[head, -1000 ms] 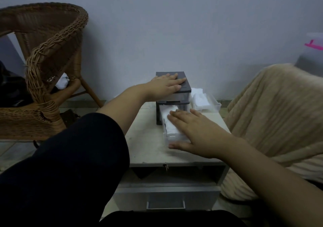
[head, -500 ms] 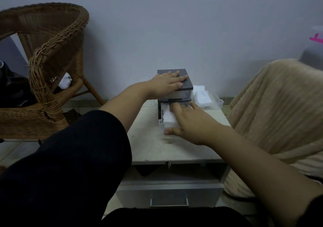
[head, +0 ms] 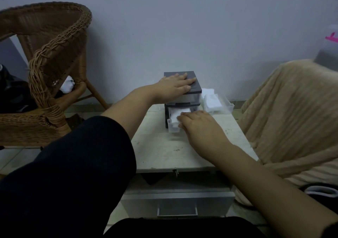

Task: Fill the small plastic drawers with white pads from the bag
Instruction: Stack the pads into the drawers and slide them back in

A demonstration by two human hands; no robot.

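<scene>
A small dark drawer unit (head: 196,89) stands at the back of a pale bedside table (head: 161,149). My left hand (head: 175,88) lies flat on the unit's lid. The lower clear drawer (head: 172,125) sticks partly out and holds white pads (head: 176,114). My right hand (head: 199,126) rests on the drawer's front end, over the pads, with its fingers loosely bent. To the right of the unit lies a second clear drawer (head: 218,105) with white pads (head: 212,98) in it. No bag shows in the view.
A wicker chair (head: 47,69) stands to the left. A beige blanket (head: 292,113) covers something on the right. The table has a grey drawer with a handle (head: 177,210) below its top. A plain wall is close behind.
The lower drawer has slid back into the unit and now sticks out less. My right hand moved forward with it. My left hand stayed flat on the lid.
</scene>
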